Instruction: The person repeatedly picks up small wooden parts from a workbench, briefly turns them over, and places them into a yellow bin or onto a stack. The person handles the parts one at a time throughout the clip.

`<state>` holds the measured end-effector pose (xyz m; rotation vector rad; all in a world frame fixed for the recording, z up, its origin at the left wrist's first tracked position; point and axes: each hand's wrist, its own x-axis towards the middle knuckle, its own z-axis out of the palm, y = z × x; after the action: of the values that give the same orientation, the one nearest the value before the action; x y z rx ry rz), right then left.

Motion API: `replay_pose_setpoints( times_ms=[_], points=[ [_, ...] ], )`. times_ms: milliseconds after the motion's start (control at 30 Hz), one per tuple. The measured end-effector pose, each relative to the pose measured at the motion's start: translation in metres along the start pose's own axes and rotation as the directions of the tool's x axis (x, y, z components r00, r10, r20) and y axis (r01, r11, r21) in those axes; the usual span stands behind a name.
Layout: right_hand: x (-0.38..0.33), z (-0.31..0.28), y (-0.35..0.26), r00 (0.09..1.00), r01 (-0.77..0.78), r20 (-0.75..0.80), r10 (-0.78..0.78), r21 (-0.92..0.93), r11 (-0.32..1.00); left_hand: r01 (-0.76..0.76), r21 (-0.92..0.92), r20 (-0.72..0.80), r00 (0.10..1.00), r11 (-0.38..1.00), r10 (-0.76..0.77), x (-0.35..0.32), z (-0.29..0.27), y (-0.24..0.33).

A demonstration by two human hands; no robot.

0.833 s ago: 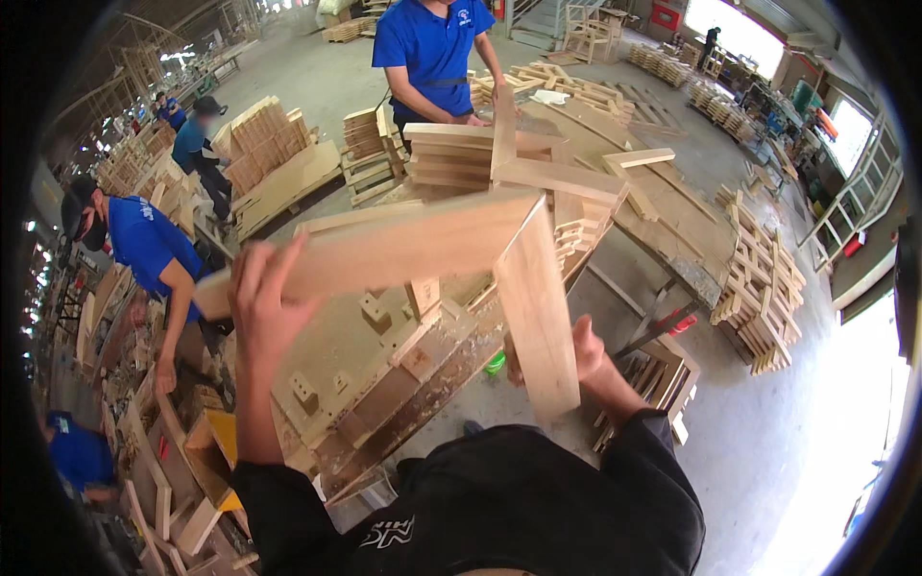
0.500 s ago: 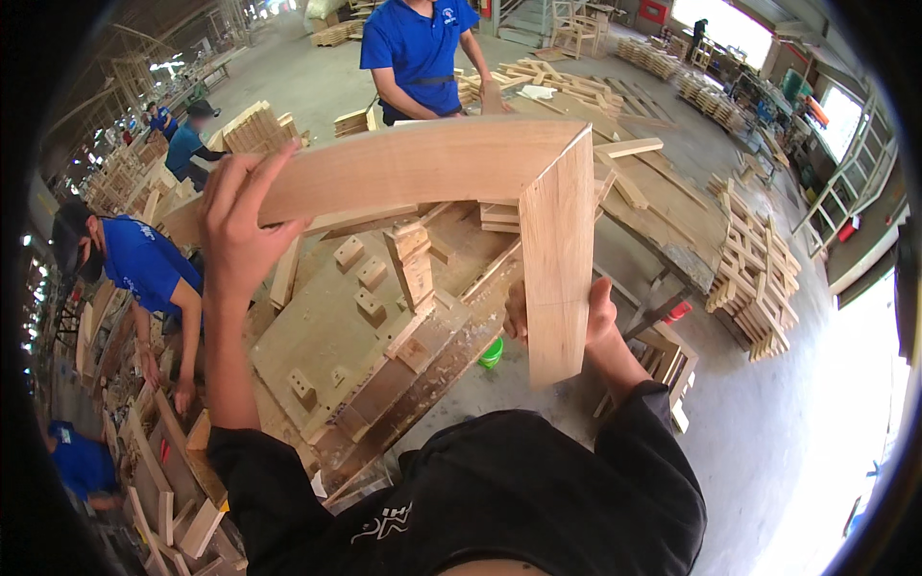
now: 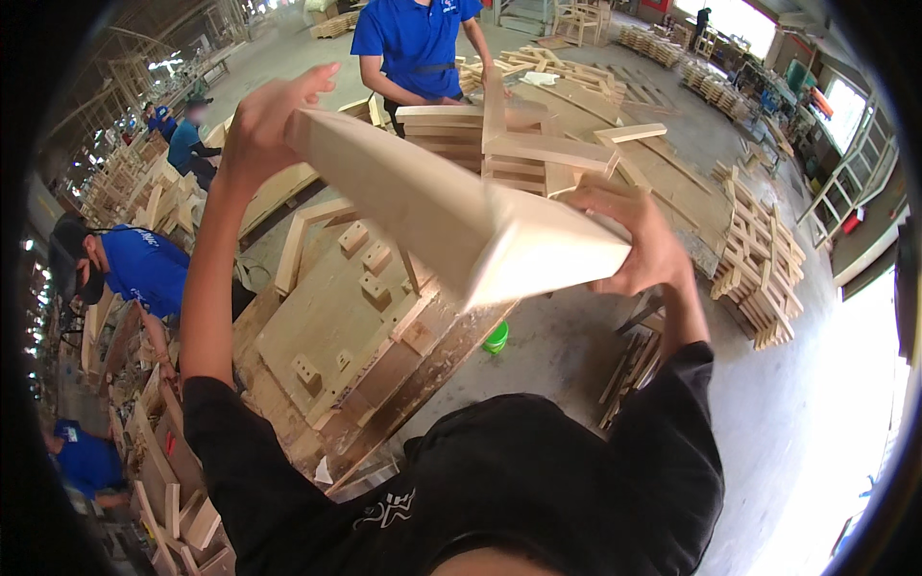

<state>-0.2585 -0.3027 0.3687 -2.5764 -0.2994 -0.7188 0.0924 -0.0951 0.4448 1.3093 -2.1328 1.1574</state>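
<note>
A pale wooden frame piece (image 3: 403, 182), two boards joined at an angle, is held up in front of me, tilted and partly smeared by motion. My left hand (image 3: 264, 130) is closed on the end of the longer board, some fingertips reaching past it. My right hand (image 3: 634, 235) grips the shorter board at its far end. Beneath the piece lies a plywood jig board (image 3: 307, 350) with several small drilled wooden blocks (image 3: 375, 286) fixed on it. The held boards hide part of this jig.
Across from me a person in a blue shirt (image 3: 418, 43) stands by stacked wooden parts (image 3: 447, 130). Another blue-shirted person (image 3: 149, 264) bends at the left. A green bucket (image 3: 497, 336) stands on the floor past the bench edge. Slatted wooden frames (image 3: 759, 254) are piled at the right.
The joined piece has turned, its corner swinging down toward me. My left hand rose slightly; my right hand moved up and to the right. The person across now has an upright wooden part at hand.
</note>
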Motion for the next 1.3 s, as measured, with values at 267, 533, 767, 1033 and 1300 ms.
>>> replay_pose_setpoints(
  times_ms=[267, 533, 767, 1033, 1300],
  points=[
    [-0.005, -0.022, -0.017, 0.964, 0.143, -0.027, -0.266, -0.788, 0.598, -0.322, 0.449, -0.227, 0.861, 0.834, 0.455, 0.036, 0.008, -0.013],
    [-0.025, -0.017, -0.01, 0.939, 0.074, -0.098, -0.33, -0.88, 0.47, -0.274, 0.603, -0.239, 0.834, 0.749, 0.498, 0.052, 0.011, 0.013],
    [-0.03, -0.02, -0.003, 0.912, 0.063, -0.164, -0.377, -0.851, 0.522, -0.289, 0.474, -0.215, 0.878, 0.832, 0.428, 0.063, 0.014, 0.018],
    [-0.092, 0.042, 0.087, 0.5, -0.345, -0.863, -0.075, -0.278, 0.896, 0.299, -0.349, 0.092, 0.954, 0.888, -0.285, 0.06, 0.048, 0.03],
    [-0.074, 0.122, 0.125, 0.468, -0.702, -0.769, 0.436, -0.024, 0.712, 0.324, -0.09, 0.388, 0.883, 0.942, -0.266, 0.083, 0.102, 0.01]
  ],
)
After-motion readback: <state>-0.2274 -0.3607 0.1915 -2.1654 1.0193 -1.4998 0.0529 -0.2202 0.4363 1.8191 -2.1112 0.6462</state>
